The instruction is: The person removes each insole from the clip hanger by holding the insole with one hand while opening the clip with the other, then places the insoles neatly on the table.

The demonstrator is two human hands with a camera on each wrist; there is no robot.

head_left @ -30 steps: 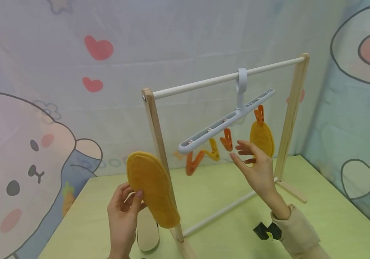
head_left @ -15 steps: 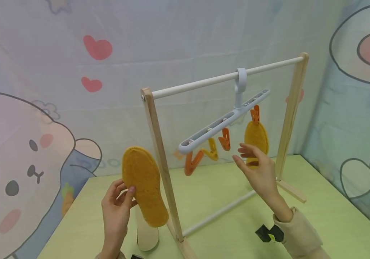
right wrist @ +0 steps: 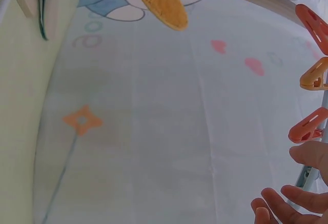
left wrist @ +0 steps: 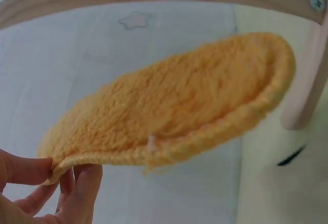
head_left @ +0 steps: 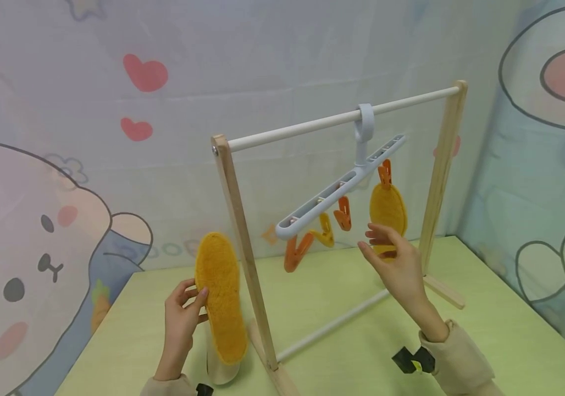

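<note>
Yellow fleecy insole [head_left: 221, 297], upright above the left part of the worktop [head_left: 114, 341], outside the left post [head_left: 240, 231] of a wooden rack. The left hand [head_left: 181, 316] grasps it by its side edge, thumb on the near face and fingers behind. Below, on the worktop toward its left edge, lies a pale object [head_left: 220, 373], apparently sole-shaped, though largely covered by the insole. The right hand [head_left: 401, 269] is released, thumb and fingers parted with nothing between them; in the head view it overlaps the lower part of a second insole [head_left: 388, 209], which hangs from an orange clip [head_left: 385, 175]. A grey hanger [head_left: 312, 208], hooked over the rack's white rod [head_left: 297, 129], also carries an outer orange peg [head_left: 296, 254], a yellow peg [head_left: 325, 231] and an inner orange peg [head_left: 343, 213]. Behind the worktop's back edge, a printed cloth [head_left: 178, 176] forms the backdrop.
</note>
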